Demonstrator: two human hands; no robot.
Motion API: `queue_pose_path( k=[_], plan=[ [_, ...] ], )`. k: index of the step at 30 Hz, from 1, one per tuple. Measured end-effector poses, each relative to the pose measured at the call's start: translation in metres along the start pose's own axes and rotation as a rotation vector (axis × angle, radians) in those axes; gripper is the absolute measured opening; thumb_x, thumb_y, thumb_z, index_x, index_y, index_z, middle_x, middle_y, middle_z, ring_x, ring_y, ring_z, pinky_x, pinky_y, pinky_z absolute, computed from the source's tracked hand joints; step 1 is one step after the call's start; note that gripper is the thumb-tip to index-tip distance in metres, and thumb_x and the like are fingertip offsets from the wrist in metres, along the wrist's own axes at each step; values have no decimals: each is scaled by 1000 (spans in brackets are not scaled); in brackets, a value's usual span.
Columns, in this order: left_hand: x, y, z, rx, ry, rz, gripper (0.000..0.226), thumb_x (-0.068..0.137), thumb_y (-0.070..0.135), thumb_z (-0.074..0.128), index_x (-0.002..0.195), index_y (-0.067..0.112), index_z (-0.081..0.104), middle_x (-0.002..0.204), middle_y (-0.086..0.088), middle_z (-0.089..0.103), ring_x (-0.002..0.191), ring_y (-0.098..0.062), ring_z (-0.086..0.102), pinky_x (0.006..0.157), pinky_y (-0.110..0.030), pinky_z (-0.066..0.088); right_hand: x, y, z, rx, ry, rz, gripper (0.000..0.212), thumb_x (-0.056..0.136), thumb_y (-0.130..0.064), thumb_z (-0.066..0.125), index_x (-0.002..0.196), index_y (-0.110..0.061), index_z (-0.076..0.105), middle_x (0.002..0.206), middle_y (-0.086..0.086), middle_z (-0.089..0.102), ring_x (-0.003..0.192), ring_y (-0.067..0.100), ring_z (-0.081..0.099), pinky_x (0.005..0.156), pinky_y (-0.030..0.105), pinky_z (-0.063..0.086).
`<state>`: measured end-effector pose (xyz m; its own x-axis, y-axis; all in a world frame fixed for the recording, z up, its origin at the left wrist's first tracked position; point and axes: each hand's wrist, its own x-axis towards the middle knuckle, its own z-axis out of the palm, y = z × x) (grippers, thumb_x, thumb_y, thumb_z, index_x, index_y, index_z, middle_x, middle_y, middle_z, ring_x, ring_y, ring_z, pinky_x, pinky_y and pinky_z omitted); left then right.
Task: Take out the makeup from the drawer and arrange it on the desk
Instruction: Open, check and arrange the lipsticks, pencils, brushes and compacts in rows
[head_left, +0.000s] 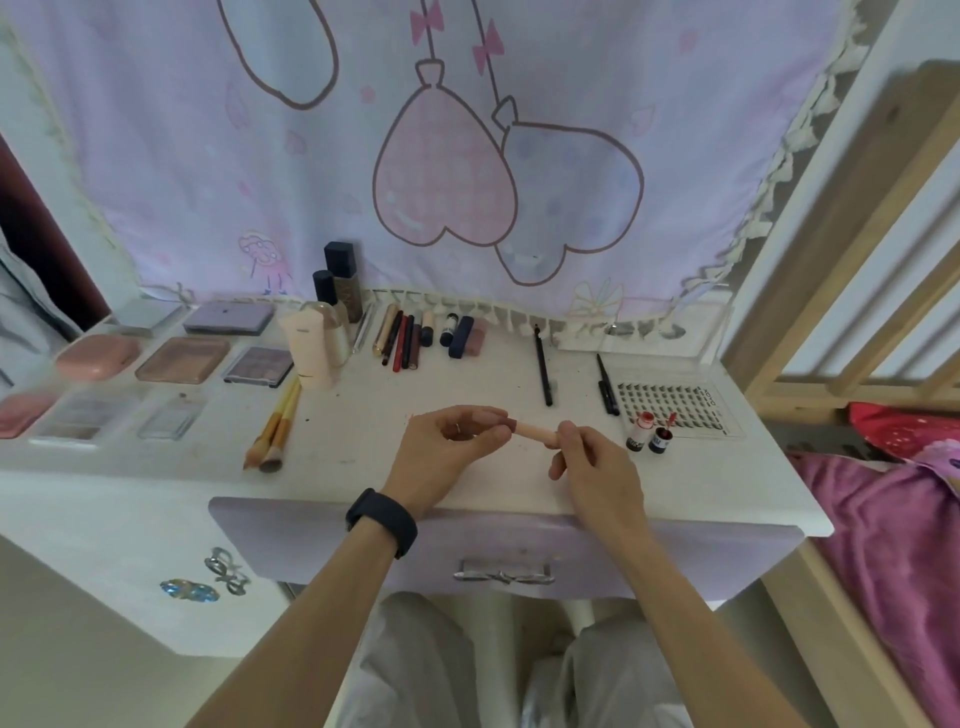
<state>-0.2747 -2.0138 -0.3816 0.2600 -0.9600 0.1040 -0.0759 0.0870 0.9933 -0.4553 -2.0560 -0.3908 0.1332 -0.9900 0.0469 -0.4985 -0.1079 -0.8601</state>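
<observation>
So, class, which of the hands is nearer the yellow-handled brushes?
Left. Both hold the pink tube: the left hand is right of the brushes, apart from them; the right hand farther right.

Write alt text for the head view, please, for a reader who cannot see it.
Two hands hold a peach makeup tube over a white desk: left hand on its darker end, right hand on the other. Palettes, bottles, pencils and brushes sit behind.

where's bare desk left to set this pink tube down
Widest bare patch of desk for the pink tube: between the yellow brushes and the long black pencil, in front of the pencil row. A narrower strip lies between that pencil and the black liner. Crowded: palettes left, lash tray right.
</observation>
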Motion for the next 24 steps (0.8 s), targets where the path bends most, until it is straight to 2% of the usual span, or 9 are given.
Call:
queue_pose_path(
  k=[4,8,11,14,15,17,19,21,24],
  plan=[
    [0,1,-1,73,-80,-20,18,89,28,71,105,23,77,95,14,76,87,8,64,78,-4,44,-7,-7,6,-129,-74,-48,44,105,-53,34,85,-34,69,68,-18,69,54,-1,56,61,23,39],
    [2,1,1,116,-115,-35,20,98,32,58,110,23,72,97,11,76,97,3,67,86,-9,44,-13,-6,17,-257,-84,-160,45,102,-57,37,76,-36,68,62,-17,68,62,-3,61,61,18,40],
    [2,-3,0,235,-115,17,21,101,33,53,115,30,69,92,13,74,92,4,65,82,-7,43,-11,-5,13,-122,-61,-128,34,100,-58,42,90,-36,66,66,-15,68,60,-2,60,61,20,40],
    [2,-6,1,262,-147,25,23,99,36,57,118,41,68,111,17,70,106,5,61,92,-13,44,-1,-10,2,64,-49,-58,43,99,-59,39,91,-27,66,69,-7,68,58,0,57,64,24,41],
    [4,-5,2,280,-168,21,23,97,37,60,118,43,69,109,15,70,106,3,62,94,-16,45,3,-12,-1,87,-65,-45,49,98,-63,36,91,-25,68,69,-6,67,61,0,58,65,26,43],
    [8,-2,0,343,-226,16,23,94,39,65,115,43,71,100,14,72,101,-1,64,94,-18,47,11,-14,-5,31,-124,-40,58,96,-70,31,92,-29,72,72,-7,65,71,5,61,71,30,47],
    [11,1,-2,381,-250,22,23,91,39,69,113,40,73,99,13,75,100,-1,65,91,-13,45,17,-15,-5,-125,-172,-38,54,98,-67,28,90,-38,72,74,-8,64,75,10,61,73,33,46],
    [13,3,-2,352,-191,16,19,89,37,72,107,34,75,94,11,76,94,-1,68,87,-11,47,19,-14,-4,-234,-184,-31,48,100,-63,27,82,-45,67,74,-5,66,73,13,61,71,33,46],
    [10,0,4,322,-85,-4,15,90,40,69,92,25,73,78,13,73,75,0,66,75,-14,49,16,-7,0,-233,-139,-44,47,103,-57,28,79,-48,67,68,0,65,64,14,58,63,32,43]
  ],
)
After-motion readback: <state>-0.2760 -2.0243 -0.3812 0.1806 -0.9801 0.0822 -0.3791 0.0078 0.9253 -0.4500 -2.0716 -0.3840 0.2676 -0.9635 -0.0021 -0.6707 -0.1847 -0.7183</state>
